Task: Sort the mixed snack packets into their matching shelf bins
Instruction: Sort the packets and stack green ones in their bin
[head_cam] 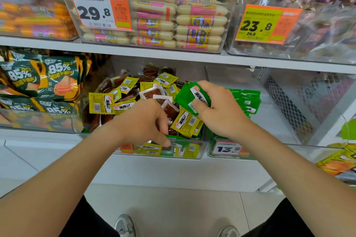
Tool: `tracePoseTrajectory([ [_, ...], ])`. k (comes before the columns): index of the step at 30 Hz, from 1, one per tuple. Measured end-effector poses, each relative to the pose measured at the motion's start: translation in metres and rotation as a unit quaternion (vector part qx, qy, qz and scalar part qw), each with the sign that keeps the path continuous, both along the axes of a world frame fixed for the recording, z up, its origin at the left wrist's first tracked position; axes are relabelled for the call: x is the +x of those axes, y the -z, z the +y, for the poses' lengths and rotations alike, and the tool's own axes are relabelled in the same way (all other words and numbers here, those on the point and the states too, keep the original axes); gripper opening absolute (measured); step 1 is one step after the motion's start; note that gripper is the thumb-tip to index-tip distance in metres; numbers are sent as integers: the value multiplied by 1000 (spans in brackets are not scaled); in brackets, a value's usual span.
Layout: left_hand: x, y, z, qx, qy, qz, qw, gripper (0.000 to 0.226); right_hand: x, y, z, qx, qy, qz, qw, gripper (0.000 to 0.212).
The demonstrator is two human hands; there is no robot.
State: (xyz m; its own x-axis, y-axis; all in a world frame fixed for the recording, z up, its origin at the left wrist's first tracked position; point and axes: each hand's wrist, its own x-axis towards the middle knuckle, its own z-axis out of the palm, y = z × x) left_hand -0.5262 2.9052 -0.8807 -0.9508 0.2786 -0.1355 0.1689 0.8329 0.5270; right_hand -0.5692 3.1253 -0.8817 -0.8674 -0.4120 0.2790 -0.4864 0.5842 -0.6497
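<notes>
The right hand (219, 110) partly hides its green packets (183, 96).

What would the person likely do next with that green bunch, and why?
Probably the right hand carries its green packets rightward into the right bin, since matching green ones already lie there, while the middle bin holds mostly yellow packets.

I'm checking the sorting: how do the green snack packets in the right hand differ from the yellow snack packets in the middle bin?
Colour: the glossy green snack packets are bright green, the yellow snack packets yellow. State: the green ones are gathered in a stack gripped by the right hand; the yellow ones lie loose and jumbled in the clear plastic bin. Both carry a white label with black characters and a barcode.
</notes>
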Motion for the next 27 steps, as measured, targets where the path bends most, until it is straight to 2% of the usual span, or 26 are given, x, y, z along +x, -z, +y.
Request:
tracePoseTrajectory([
  [2, 0, -5, -4, 109, -26, -22, 993, 19, 3, -4, 0, -28, -20, -19, 999, 13],
  [4, -3, -6, -5, 174, -64, -26, 982, 21, 5, -8, 0, -57, -46, -42, 996, 9],
  [9, -6, -1, 2, 265, -118, -43, 956, 8, 12, -9, -6, -17, -82, -29, 996, 9],
  [12, -7, -1, 4, 260, -160, 13, 952, 7, 12, -13, -6, -82, -45, -29, 995, 9],
  [14, -8, -3, 6, 294, -177, 31, 939, 8, 10, -13, -6, -106, -36, -62, 992, 9],
  [18, -4, -13, 15, 426, -154, -23, 891, 16, 10, 0, -9, 42, -26, -5, 999, 20],
  [21, -2, -18, 20, 474, -115, -43, 872, 27, 11, -3, -5, 15, -54, -11, 998, 46],
  [23, -1, -20, 26, 490, -112, -35, 864, 28, 14, -6, -1, 50, -81, -24, 995, 62],
  [25, 0, -19, 37, 494, -122, -15, 861, 29, 16, -8, 6, 95, -83, -6, 992, 64],
  [27, -1, -15, 52, 485, -137, 14, 864, 31, 13, -12, 17, 67, -39, 31, 996, 55],
])
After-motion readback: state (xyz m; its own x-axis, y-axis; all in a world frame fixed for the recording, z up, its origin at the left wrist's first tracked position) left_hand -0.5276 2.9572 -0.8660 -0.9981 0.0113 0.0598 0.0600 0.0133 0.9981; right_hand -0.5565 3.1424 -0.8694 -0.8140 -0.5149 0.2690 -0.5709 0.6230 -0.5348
